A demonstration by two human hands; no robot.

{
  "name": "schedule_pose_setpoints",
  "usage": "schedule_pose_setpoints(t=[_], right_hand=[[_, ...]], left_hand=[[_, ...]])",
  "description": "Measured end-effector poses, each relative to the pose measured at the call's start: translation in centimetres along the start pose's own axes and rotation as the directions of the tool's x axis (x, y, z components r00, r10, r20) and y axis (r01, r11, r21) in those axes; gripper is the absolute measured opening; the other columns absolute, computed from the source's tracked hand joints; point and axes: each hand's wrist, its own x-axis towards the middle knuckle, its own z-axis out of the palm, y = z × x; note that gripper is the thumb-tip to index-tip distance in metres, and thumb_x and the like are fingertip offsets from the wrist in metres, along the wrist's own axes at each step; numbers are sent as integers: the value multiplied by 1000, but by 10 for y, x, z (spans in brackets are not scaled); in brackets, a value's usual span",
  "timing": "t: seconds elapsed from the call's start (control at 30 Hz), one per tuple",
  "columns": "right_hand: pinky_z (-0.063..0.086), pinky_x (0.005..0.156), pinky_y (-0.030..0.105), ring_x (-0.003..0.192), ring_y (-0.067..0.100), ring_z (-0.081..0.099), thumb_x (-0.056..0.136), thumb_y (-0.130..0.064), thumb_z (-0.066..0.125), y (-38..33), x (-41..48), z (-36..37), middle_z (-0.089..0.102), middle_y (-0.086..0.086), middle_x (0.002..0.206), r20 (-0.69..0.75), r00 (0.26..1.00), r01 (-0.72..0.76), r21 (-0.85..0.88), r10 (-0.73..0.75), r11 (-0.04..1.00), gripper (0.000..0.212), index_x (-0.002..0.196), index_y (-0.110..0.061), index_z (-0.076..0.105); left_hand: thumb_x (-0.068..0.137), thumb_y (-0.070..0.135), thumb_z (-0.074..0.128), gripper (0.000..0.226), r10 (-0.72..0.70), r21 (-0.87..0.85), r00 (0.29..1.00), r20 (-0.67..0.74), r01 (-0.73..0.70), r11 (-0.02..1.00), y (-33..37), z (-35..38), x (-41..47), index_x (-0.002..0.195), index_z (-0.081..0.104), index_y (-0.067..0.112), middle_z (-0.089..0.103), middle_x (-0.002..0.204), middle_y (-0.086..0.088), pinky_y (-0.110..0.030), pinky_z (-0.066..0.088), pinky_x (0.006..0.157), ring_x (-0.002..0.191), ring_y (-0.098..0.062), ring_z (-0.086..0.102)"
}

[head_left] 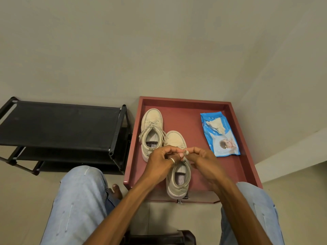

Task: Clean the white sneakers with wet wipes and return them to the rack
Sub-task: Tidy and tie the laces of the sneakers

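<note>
The far sneaker [151, 128] and near sneaker [177, 183] are off-white with cream laces, pale grey insoles and white soles; the tray [185, 100] is dusty red; the pack [219, 135] is bright blue with white patches and a printed baby picture. The rack [58, 124] is black with grey joints; the jeans [79, 200] are light blue with pale streaks; the ring [172, 160] is silver; the wall [159, 41] is plain beige.

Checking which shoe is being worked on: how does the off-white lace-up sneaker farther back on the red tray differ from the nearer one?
The far sneaker lies untouched, laces showing; the near sneaker has the left hand and right hand pinching at its laces. The far sneaker sits wholly on the red tray; the near sneaker's heel reaches over its front rim. Both point toes away.
</note>
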Motion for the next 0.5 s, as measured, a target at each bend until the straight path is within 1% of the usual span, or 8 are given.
schedule_pose_setpoints(t=[0.1, 0.17, 0.2, 0.27, 0.33, 0.4, 0.47, 0.5], right_hand=[[53, 74, 22, 82, 15, 69, 88, -4, 64, -1, -1, 1, 75, 9, 91, 32, 999, 20, -5, -20, 1000, 13, 97, -9, 72], [52, 73, 21, 81, 14, 70, 89, -10, 68, -2, -3, 2, 75, 10, 91, 46, 998, 49, 3, -49, 999, 11, 99, -9, 71], [52, 72, 20, 80, 13, 70, 89, -13, 68, -3, -4, 2, 75, 10, 90, 46, 997, 66, 4, -66, 998, 10, 98, -8, 71], [50, 69, 17, 76, 9, 69, 92, -16, 65, -5, -5, 2, 75, 8, 86, 22, 995, 97, -26, -96, 995, 11, 94, -8, 72], [49, 66, 15, 70, 5, 66, 94, -17, 61, -4, -5, 4, 75, 6, 82, -21, 994, 103, -77, -105, 992, 16, 90, -9, 73], [52, 67, 20, 68, 5, 65, 95, -18, 59, -2, -3, 7, 74, 5, 79, -71, 991, 101, -116, -110, 988, 18, 87, -10, 73], [56, 75, 32, 72, 12, 67, 95, -20, 58, 1, -1, 9, 75, 7, 80, -107, 988, 101, -124, -114, 987, 19, 86, -12, 73], [56, 77, 35, 73, 15, 68, 95, -22, 57, 1, 0, 10, 74, 8, 81, -119, 986, 104, -130, -119, 986, 20, 87, -13, 73]], left_hand=[[85, 13, 78, 30, -102, -71, 993, -66, 97, 993, 0, 1, 2, 112, 63, 12, 73, 105, -10, -40, 60, 88, 99, -25, 72], [88, 12, 75, 38, -147, -85, 988, -50, 142, 986, 1, 0, 2, 122, 58, 16, 69, 113, -5, -33, 60, 86, 103, -19, 70], [89, 11, 73, 38, -158, -88, 987, -21, 155, 984, 2, -1, 2, 124, 58, 16, 70, 112, -4, -28, 59, 81, 100, -16, 70], [89, 13, 73, 30, -157, -118, 987, 20, 158, 980, 3, -2, 2, 118, 63, 12, 73, 104, -6, -21, 54, 67, 88, -14, 71], [88, 14, 76, 23, -130, -129, 991, 10, 130, 983, 3, -1, 1, 107, 65, 6, 73, 91, -7, -19, 51, 61, 79, -14, 70], [88, 7, 75, 17, -84, -120, 996, 7, 84, 989, 4, 0, 0, 100, 64, 1, 73, 82, -4, -18, 51, 62, 76, -13, 70], [88, -1, 72, 12, -25, -90, 999, 26, 27, 996, 3, 0, -1, 96, 63, -1, 73, 78, -2, -18, 53, 66, 75, -11, 71], [87, -2, 72, 11, 2, -60, 999, 33, 0, 998, 4, -1, -1, 95, 63, -1, 73, 77, -2, -18, 53, 68, 75, -11, 72]])
